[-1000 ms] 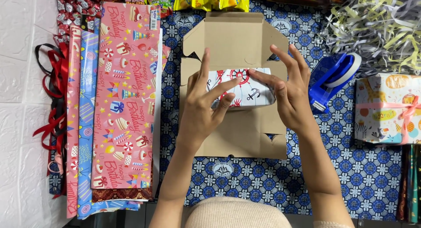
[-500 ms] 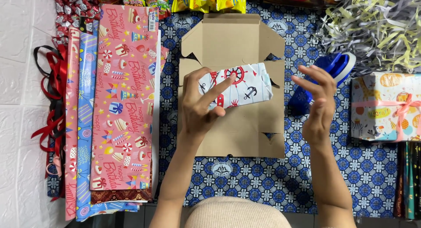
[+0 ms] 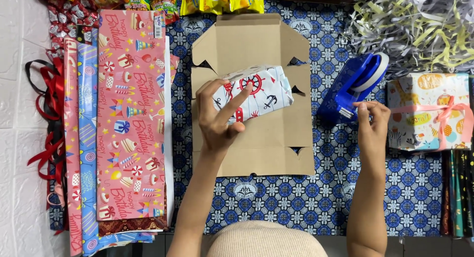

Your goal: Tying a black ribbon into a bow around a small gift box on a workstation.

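Left hand held a wrapped parcel on flat cardboard; right hand was at the tape dispenser.

The left hand [image 3: 219,116] pressed fingers on the small parcel [image 3: 256,91] in white paper with anchors and wheels, which lay on the unfolded cardboard box [image 3: 256,148] in the middle of the table [image 3: 316,202]; the right hand [image 3: 371,123] pinched at the front of the blue tape dispenser [image 3: 351,86], near the right edge; a wrapped gift box [image 3: 427,111] stood just beside it; pink wrapping paper sheets [image 3: 131,118] lay toward the left edge.
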